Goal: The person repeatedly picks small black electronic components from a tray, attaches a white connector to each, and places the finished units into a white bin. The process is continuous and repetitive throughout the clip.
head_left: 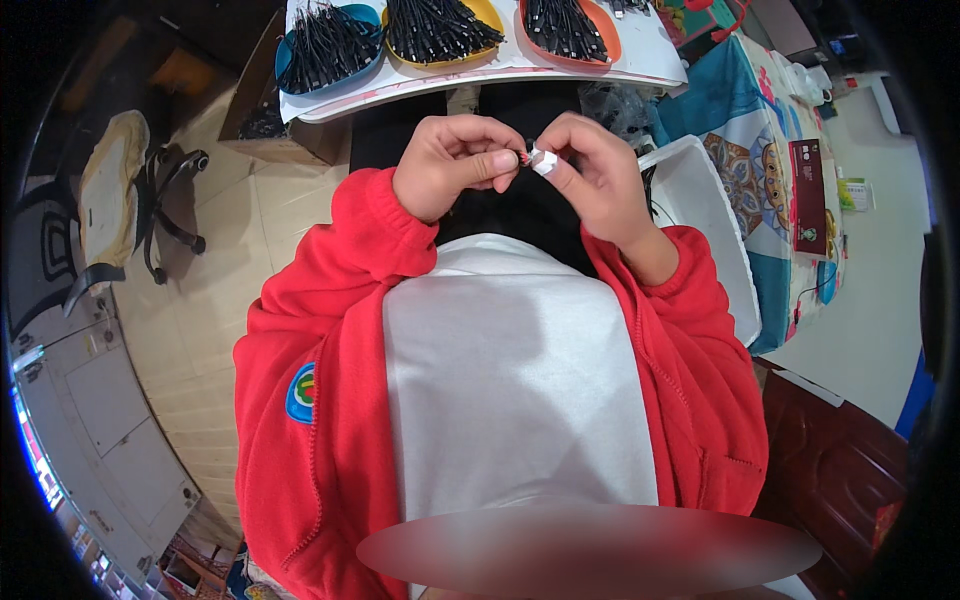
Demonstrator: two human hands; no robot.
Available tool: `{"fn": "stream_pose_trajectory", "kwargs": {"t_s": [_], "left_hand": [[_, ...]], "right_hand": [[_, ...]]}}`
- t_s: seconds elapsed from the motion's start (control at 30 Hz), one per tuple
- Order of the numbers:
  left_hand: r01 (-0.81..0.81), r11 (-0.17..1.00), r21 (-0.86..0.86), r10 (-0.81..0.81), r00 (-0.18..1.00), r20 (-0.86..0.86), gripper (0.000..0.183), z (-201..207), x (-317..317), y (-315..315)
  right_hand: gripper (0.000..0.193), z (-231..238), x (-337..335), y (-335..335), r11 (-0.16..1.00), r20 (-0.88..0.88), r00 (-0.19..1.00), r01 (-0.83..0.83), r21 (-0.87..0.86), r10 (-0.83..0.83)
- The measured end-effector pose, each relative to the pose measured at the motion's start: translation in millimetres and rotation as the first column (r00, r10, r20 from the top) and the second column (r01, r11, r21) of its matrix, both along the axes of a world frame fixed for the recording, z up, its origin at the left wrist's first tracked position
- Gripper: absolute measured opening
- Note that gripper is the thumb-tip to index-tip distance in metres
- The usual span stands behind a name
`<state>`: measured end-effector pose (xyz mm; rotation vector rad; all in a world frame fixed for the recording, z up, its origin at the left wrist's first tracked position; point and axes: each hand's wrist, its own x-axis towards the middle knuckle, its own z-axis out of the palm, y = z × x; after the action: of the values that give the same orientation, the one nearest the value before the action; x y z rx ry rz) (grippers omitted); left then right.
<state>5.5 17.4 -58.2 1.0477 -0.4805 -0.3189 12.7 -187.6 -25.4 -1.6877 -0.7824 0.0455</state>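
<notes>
My left hand (455,168) is closed in a pinch, thumb against fingers, with the ends of thin red and black wires (523,157) at its fingertips. Close against it, my right hand (600,180) also pinches. A small white piece (545,162) shows at its fingertips; whether it is held or wrapped round a finger, I cannot tell. The two hands almost meet above my lap, just short of the white table (420,88). Whatever lies between the right fingertips is too small and hidden to name.
On the table stand blue (372,70), yellow (490,52) and orange (610,55) trays of black cables. A white bin (715,190) is at my right, beside a cloth-covered table (750,180). A cardboard box (295,140) and a wheeled chair (110,190) stand left.
</notes>
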Motion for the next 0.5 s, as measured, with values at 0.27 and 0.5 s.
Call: {"fn": "stream_pose_trajectory", "kwargs": {"t_s": [0.27,0.5], "left_hand": [[0.069,0.994,-0.087,-0.078,0.992,-0.099,0.014,4,-4,5],[0.273,0.865,-0.421,-0.412,0.866,-0.284,0.017,-1,-5,-4]], "right_hand": [[0.011,0,-8,-1,0.991,-0.412,0.908,-0.017,0.131,0.07],[0.026,12,9,5,0.999,0.619,0.784,0.043,0.027,-0.05]]}}
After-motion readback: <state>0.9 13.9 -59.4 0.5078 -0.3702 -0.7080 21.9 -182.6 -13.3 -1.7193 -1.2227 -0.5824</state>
